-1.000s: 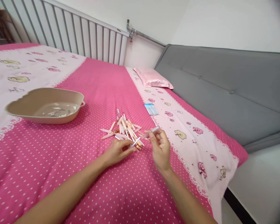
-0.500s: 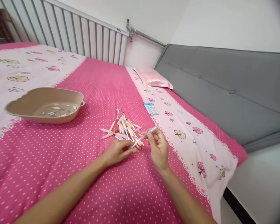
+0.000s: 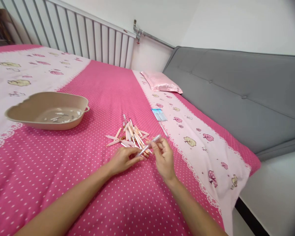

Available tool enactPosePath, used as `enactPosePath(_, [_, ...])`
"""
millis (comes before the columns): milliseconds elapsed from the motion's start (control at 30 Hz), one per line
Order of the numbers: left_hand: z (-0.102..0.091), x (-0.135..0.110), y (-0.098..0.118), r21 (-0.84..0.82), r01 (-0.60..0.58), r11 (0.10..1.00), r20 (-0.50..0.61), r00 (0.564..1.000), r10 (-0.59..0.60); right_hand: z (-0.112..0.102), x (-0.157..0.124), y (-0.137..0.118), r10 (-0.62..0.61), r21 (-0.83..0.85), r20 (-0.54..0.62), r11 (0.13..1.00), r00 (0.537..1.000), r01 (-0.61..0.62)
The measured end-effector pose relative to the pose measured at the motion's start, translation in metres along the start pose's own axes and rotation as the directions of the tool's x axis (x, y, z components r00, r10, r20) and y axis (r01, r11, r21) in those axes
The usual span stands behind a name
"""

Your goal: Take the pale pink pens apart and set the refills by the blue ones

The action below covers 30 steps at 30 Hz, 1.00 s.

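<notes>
A slim pen [image 3: 147,148], pale and partly see-through, slants up to the right between my two hands. My left hand [image 3: 125,159] pinches its lower end between thumb and fingertips. Higher up, the thumb and fingers of my right hand [image 3: 164,158] close round the clear barrel. Just beyond both hands lies a loose pile of pen parts [image 3: 131,132] in pink, peach and white, with some thin rods among them. My fingers hide the pile's near edge and the pen's tip.
A beige plastic basin [image 3: 45,123] with small white pieces inside stands at the left. A row of blue-topped pens [image 3: 159,115] lies beyond the pile, near a thin stick [image 3: 163,129]. A pink pillow [image 3: 161,82] rests by the grey headboard [image 3: 231,88].
My right hand has moved slightly left and down along the pen, so its upper end sits closer to my left hand. The left hand, pile and basin look the same.
</notes>
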State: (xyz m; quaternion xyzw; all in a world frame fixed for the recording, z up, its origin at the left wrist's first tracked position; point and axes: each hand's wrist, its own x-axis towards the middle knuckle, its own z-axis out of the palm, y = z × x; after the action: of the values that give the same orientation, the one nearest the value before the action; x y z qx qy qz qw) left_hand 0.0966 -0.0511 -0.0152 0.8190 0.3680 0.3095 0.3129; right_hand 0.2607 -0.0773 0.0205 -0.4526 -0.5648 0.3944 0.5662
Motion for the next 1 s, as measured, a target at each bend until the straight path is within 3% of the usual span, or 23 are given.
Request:
enactPosePath(633, [0.003, 0.000, -0.007, -0.177, 0.048, 0.983, -0.028, 0.998, -0.054, 0.004, -0.004, 0.007, 0.045, 0.032, 0.077, 0.998, 0.996, -0.047])
enactPosePath(833, [0.004, 0.003, -0.005, -0.381, 0.143, 0.913, -0.042, 0.984, -0.171, 0.005, -0.004, 0.008, 0.031, 0.006, 0.072, 0.999, 0.997, -0.032])
enactPosePath(1000, [0.003, 0.004, -0.002, -0.457, 0.156, 0.876, -0.045, 0.979, -0.198, 0.005, -0.003, 0.011, 0.048, 0.013, 0.085, 0.999, 0.995, -0.049])
